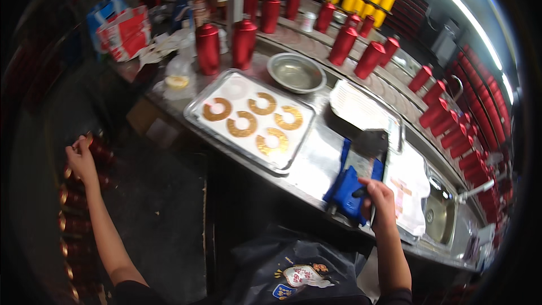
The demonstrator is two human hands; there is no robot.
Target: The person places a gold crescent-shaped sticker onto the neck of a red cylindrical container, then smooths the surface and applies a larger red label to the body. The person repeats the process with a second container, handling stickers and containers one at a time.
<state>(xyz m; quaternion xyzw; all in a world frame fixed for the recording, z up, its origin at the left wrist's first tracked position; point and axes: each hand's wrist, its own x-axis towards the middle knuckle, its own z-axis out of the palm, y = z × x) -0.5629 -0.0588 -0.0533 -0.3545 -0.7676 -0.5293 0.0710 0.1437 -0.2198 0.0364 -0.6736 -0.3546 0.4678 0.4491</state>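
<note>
At the far left, my left hand [82,157] is closed with its fingers at the gold-rimmed end of a dark red metal bottle [100,151]. That bottle tops a row of similar dark red bottles [74,224] with gold-coloured ends. Over the steel counter, my right hand [379,199] is curled around a black handle [359,192]; the tool's full shape is blurred. Under and beside this hand lies a blue cloth [345,192]. A dark grey flat piece [370,142] sits just beyond; whether it belongs to the tool I cannot tell.
A metal tray [288,165] with several gold C-shaped pieces [241,124] lies on the counter [307,179]. Behind it are a steel bowl [296,72], a white-lined tray [361,104] and red bottles [208,49]. A sink [439,214] is at right, a dark surface [158,209] at left.
</note>
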